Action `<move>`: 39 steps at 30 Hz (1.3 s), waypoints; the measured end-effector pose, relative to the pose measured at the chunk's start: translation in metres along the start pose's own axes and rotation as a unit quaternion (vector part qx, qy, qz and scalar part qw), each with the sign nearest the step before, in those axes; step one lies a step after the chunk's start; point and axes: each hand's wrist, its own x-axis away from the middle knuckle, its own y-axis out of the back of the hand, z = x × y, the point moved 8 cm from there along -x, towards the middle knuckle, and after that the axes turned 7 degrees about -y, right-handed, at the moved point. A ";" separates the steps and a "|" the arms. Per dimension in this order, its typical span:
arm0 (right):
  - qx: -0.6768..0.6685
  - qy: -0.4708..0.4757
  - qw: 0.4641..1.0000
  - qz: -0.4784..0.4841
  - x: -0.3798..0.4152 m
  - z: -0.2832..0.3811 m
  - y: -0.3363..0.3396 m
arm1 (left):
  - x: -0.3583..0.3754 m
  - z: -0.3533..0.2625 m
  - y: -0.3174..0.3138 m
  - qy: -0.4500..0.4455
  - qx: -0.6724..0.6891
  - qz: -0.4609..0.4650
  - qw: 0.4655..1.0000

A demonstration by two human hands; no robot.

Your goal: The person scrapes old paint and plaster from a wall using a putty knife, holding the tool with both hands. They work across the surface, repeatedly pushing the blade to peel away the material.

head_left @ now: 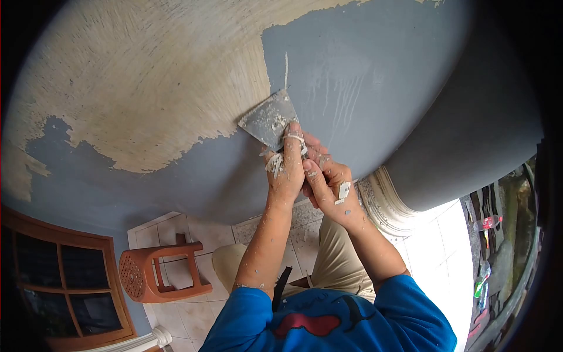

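A wide-bladed scraper (pixel 271 117) lies against the wall, its metal blade speckled with pale paint crumbs. My left hand (pixel 285 167) is wrapped around it, thumb stretched along the base of the blade. Closed around the handle end just to the right is my right hand (pixel 329 183); the handle itself is mostly hidden by the fingers. Paint flakes cling to both hands and forearms. At the blade's edge, grey paint (pixel 352 76) meets a bare beige patch (pixel 170 76) with a ragged border. A thin pale scratch runs upward from the blade's tip.
An orange-brown plastic stool (pixel 161 273) lies on its side on the tiled floor (pixel 196 317). A wooden-framed window (pixel 64 252) is at lower left. A grey column (pixel 463 123) with a cream moulded base (pixel 390 202) stands right. Bottles (pixel 488 223) lie beyond the floor's edge.
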 end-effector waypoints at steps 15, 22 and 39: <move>-0.024 0.009 0.998 -0.053 -0.003 0.003 -0.001 | -0.004 0.004 0.002 0.018 0.021 -0.016 0.999; -0.022 0.050 0.998 -0.040 -0.018 0.066 0.006 | -0.026 -0.053 -0.026 -0.044 0.012 0.015 0.999; -0.002 0.037 0.999 -0.004 -0.021 0.087 0.012 | -0.029 -0.077 -0.038 -0.068 -0.002 0.015 0.998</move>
